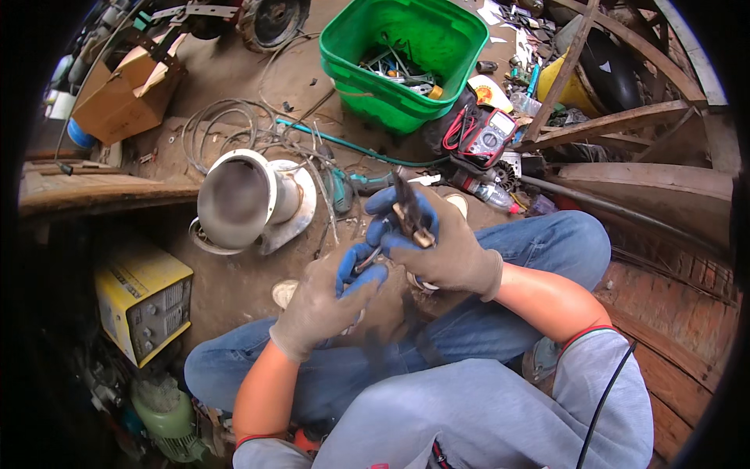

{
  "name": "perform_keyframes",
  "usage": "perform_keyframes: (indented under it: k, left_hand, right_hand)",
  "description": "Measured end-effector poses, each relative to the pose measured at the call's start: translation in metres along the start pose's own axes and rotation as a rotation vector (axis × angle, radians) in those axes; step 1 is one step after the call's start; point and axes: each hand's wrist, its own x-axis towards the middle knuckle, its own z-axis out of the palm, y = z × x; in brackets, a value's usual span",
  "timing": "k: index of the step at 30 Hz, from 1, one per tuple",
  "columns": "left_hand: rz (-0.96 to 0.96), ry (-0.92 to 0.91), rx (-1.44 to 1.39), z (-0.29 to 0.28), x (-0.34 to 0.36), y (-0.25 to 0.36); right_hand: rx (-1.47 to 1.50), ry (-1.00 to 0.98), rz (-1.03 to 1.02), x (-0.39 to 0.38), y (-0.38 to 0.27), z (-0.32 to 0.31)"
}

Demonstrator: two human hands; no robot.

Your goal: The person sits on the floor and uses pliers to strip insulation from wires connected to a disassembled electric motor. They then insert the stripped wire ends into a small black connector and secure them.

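Observation:
Both hands wear grey gloves with blue palms. My right hand (449, 254) is closed on a dark, blurred object (410, 211) with a tan lower part, held upright. My left hand (320, 301), just below and left of it, grips a small, thin metallic piece (367, 259); its exact kind is unclear. Beyond my hands a teal power tool (340, 187) lies on the dirty floor (219, 281), beside a white flanged metal cylinder (289, 203) and loose cables (215, 129).
A green bin (359, 94) of tools, a red-and-grey multimeter (488, 137) and plastic bottle (491, 194) lie ahead. Left are a cardboard box (113, 102), yellow welding machine (141, 297) and green motor (168, 418). Wooden frames (605, 121) line the right.

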Motion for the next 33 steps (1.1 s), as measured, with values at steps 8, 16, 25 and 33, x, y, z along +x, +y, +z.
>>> perform_keyframes:
  k: [8,16,25,33]
  left_hand:
    - [0.069,0.178,0.016,-0.004,-0.029,-0.005]
    - [-0.055,0.24,-0.267,-0.001,-0.028,-0.014]
    - [-0.08,0.0,-0.277,-0.019,-0.026,-0.014]
    - [-0.034,0.06,-0.229,0.006,-0.031,-0.02]
  right_hand:
    - [-0.586,-0.134,-0.577,0.01,0.001,0.014]
    - [-0.279,-0.159,-0.234,0.018,-0.002,0.028]
    - [-0.376,-0.282,-0.249,0.018,-0.016,0.015]
    - [-0.428,-0.091,-0.252,0.0,0.015,0.026]
